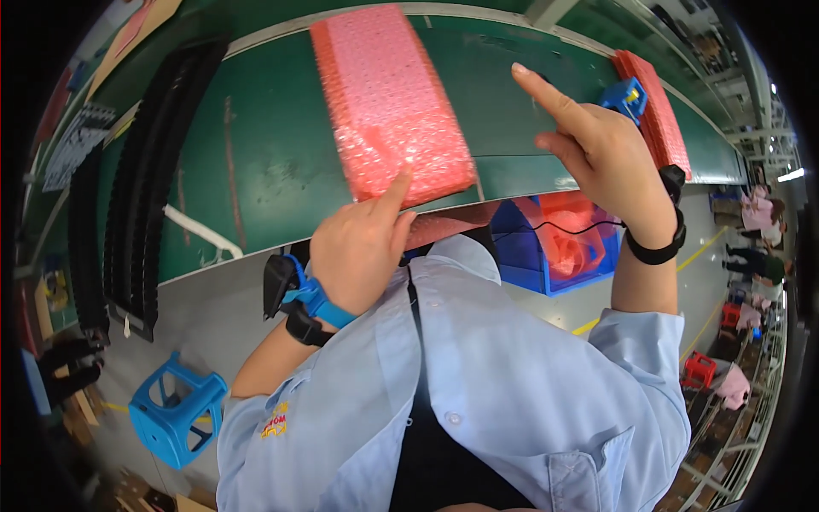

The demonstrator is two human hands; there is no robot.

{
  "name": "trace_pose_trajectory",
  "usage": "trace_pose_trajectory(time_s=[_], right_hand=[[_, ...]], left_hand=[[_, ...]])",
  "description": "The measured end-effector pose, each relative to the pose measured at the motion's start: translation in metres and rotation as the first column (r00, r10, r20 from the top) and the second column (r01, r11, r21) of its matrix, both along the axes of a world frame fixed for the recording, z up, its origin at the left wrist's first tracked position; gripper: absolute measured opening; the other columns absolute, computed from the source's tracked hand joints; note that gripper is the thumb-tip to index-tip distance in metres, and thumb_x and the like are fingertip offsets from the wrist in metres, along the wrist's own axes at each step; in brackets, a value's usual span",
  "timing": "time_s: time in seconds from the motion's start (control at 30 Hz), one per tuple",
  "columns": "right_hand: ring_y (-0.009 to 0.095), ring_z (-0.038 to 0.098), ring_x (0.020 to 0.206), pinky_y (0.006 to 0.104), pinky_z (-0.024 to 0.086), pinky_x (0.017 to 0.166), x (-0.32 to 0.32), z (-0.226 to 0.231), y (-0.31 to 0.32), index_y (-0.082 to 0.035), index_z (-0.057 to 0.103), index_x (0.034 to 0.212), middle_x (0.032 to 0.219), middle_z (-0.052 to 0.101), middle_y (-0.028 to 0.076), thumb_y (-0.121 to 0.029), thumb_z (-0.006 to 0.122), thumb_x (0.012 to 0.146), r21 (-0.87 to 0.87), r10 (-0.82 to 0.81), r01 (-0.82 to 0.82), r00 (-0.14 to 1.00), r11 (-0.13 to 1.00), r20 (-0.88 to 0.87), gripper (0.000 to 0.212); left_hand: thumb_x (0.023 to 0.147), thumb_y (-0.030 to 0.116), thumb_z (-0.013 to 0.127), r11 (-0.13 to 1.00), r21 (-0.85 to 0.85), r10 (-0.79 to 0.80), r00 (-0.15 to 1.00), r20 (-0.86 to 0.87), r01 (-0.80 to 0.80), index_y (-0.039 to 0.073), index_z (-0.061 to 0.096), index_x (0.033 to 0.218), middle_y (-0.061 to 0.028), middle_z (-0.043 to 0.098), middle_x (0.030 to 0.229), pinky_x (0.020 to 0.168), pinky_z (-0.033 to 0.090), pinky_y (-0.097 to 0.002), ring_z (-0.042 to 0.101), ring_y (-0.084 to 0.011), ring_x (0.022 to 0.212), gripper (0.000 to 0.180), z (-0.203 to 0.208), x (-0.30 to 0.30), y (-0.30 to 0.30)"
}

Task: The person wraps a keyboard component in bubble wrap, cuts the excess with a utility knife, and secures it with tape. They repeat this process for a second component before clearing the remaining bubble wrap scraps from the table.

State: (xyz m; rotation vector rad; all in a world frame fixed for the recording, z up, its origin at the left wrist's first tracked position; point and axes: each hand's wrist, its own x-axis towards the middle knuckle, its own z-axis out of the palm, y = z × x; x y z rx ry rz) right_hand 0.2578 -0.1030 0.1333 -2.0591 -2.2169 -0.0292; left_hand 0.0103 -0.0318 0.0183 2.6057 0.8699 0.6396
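i judge the pack (392,102), lying at the near edge of the table (273,119), could slip off if tugged, since the left hand (357,249) merely fingers it, ungripped, and the right hand (616,160) hovers empty.

Long black ridged rack (138,188) lay across left part of green table (273,145), jutting past its edge; narrower black rack (88,230) sat just beside it. White strip (203,230) lay near table edge. Blue plastic stool (177,414) stood on grey floor (200,311). Far right: red stool (699,370), yellow floor line (702,249), distant people (758,213), lit white lamp (792,175) were visible.
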Motion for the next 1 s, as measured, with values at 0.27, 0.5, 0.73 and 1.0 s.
trace_pose_trajectory(time_s=[0.27,0.5,0.73,1.0], right_hand=[[0.023,0.046,0.064,0.0343,0.04,0.062,-0.033,0.028,0.036,-0.007,0.047,0.135,0.065,0.053,0.008,-0.001,0.064,0.074,0.074,0.473,-0.468,0.859,0.881,-0.195,0.064],[0.029,0.051,0.065,0.039,0.041,0.067,-0.058,0.02,0.08,-0.011,0.054,0.127,0.065,0.056,0.01,-0.008,0.066,0.072,-0.258,0.555,-0.598,0.801,0.759,-0.225,0.057],[0.029,0.057,0.069,0.0379,0.043,0.074,-0.05,-0.026,0.139,-0.015,0.058,0.124,0.066,0.061,0.011,-0.009,0.066,0.073,-0.304,0.67,-0.618,0.735,0.725,0.106,0.051],[0.027,0.058,0.071,0.0354,0.044,0.074,-0.059,-0.033,0.158,-0.02,0.058,0.124,0.069,0.063,0.011,-0.012,0.068,0.074,-0.334,0.679,-0.599,0.697,0.728,0.228,0.052]], left_hand=[[0.076,0.02,0.069,1.0,0.028,0.012,0.998,0.065,-0.013,0.011,0.057,0.121,-0.0042,0.057,0.064,0.053,0.046,-0.0352,0.058,-0.0215,0.06,0.048,-0.011,-0.001,0.001],[0.08,0.02,0.065,1.0,-0.009,0.004,0.997,0.072,-0.004,0.011,0.052,0.127,-0.0077,0.06,0.066,0.055,0.048,-0.0375,0.06,-0.0252,0.062,0.049,-0.014,-0.003,0.003],[0.082,0.021,0.064,0.994,-0.106,0.037,0.999,-0.032,-0.04,0.011,0.046,0.133,-0.0087,0.061,0.066,0.053,0.047,-0.0391,0.06,-0.0269,0.061,0.055,-0.001,0.001,0.005],[0.078,0.023,0.067,0.998,-0.04,0.042,0.999,-0.006,-0.042,0.008,0.05,0.128,-0.0062,0.058,0.061,0.05,0.048,-0.0363,0.06,-0.0234,0.058,0.055,-0.007,0.0,0.005]])
